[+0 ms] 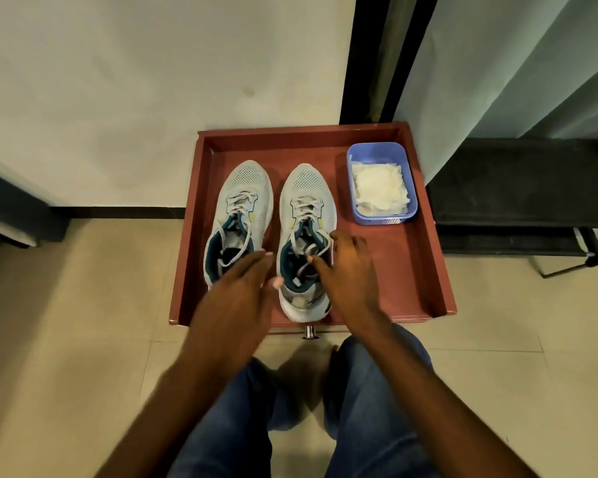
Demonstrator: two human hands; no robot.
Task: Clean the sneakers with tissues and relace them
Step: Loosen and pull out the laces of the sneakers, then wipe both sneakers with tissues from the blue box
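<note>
Two light grey sneakers with teal lining stand side by side, toes away from me, in a reddish-brown tray. The left sneaker and the right sneaker both have loose grey laces. A blue plastic tub at the tray's right back holds white tissues. My left hand hovers over the gap between the two heels, fingers straight and empty. My right hand is at the right sneaker's collar, fingers spread, thumb by its opening; it holds nothing that I can see.
The tray lies on a beige tiled floor against a white wall. A small metal knob sticks out at its near edge. A black rack and a pale green curtain stand to the right. My knees in blue jeans are below.
</note>
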